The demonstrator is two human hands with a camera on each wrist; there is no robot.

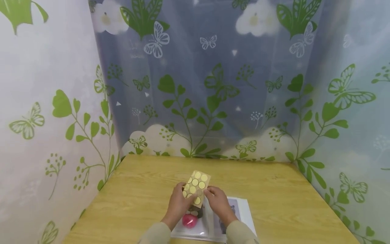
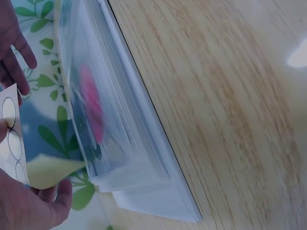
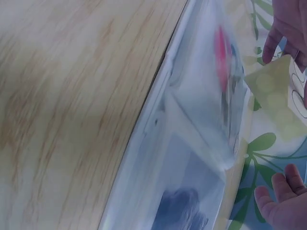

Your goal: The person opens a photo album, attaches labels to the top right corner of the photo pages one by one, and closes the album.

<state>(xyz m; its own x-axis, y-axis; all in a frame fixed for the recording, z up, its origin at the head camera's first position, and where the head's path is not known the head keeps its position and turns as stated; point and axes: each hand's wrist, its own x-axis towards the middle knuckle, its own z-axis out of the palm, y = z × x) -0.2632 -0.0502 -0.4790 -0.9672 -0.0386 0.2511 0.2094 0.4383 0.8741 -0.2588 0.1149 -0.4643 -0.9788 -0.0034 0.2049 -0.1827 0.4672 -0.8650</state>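
A sheet of round yellow stickers (image 1: 195, 182) is held up over the table in the head view, with one round spot beige at its lower right. My left hand (image 1: 179, 205) grips its lower left, thumb across the front; in the left wrist view its fingers (image 2: 62, 196) curl behind the sheet. My right hand (image 1: 218, 201) pinches the sheet's right edge between thumb and index finger. The other right fingers (image 3: 283, 189) are spread in the right wrist view. Below the hands lies a clear plastic bag (image 3: 196, 103) with a pink round item (image 1: 190, 220) in it.
White printed paper (image 1: 245, 210) with a dark picture lies under the bag on the wooden table (image 1: 122, 203). Fabric sheets (image 1: 195, 101) with green leaves and butterflies rise along the table's back and both sides.
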